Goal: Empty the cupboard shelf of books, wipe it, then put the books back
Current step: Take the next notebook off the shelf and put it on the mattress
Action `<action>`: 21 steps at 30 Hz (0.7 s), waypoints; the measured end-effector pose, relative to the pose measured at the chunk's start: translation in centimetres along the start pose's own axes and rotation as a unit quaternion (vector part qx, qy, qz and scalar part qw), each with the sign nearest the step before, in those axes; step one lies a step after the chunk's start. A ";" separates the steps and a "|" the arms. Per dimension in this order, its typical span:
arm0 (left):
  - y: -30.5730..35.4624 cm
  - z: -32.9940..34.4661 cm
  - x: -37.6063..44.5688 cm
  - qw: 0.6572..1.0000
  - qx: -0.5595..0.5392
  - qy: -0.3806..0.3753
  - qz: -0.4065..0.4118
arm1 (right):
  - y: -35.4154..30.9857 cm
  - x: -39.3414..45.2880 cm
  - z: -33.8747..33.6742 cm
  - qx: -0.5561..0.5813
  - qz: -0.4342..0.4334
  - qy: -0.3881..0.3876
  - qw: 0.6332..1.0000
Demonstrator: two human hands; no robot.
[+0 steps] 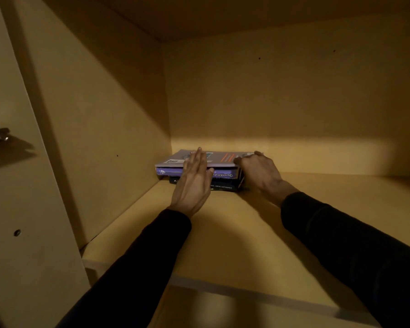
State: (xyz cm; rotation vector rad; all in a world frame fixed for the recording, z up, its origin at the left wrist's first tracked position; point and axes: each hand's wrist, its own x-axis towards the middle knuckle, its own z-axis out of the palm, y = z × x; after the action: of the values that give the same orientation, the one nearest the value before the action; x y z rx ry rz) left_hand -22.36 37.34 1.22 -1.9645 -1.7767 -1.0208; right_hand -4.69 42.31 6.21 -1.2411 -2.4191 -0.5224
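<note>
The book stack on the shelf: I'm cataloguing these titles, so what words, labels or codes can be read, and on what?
"Quantitati…", upside down, on the purple book's spine; the left hand hides the rest.
"…BAL AHEAD SUSTAINABLE", roughly, small and dim, on the black book's spine.
"…AR", yellow, below that on the same spine.
A square code on the top book: too small to read; its cover print is blurred.
The right hand grips the stack's right end.
</note>
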 end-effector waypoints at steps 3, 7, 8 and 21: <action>0.0 0.1 0.0 1.000 0.001 -0.009 0.004 | -0.5 -0.5 -1.9 -0.016 -0.038 0.062 0.997; 0.1 -0.8 0.1 0.997 -0.032 0.074 -0.020 | -1.9 -1.9 -4.7 -0.004 -0.041 0.129 0.991; 0.1 -1.0 0.1 0.995 -0.044 0.089 -0.027 | -2.2 -2.4 -5.3 0.002 -0.049 0.138 0.989; 3.8 -4.8 0.0 0.927 -0.244 0.267 -0.094 | -0.4 -4.3 -15.5 0.066 -0.124 0.326 0.935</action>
State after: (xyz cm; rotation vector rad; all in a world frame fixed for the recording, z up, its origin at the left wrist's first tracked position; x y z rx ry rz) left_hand -20.13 33.49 5.46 -1.5283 -1.5063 -1.9978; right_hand -0.30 31.71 17.42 -0.5731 -1.9917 -0.6980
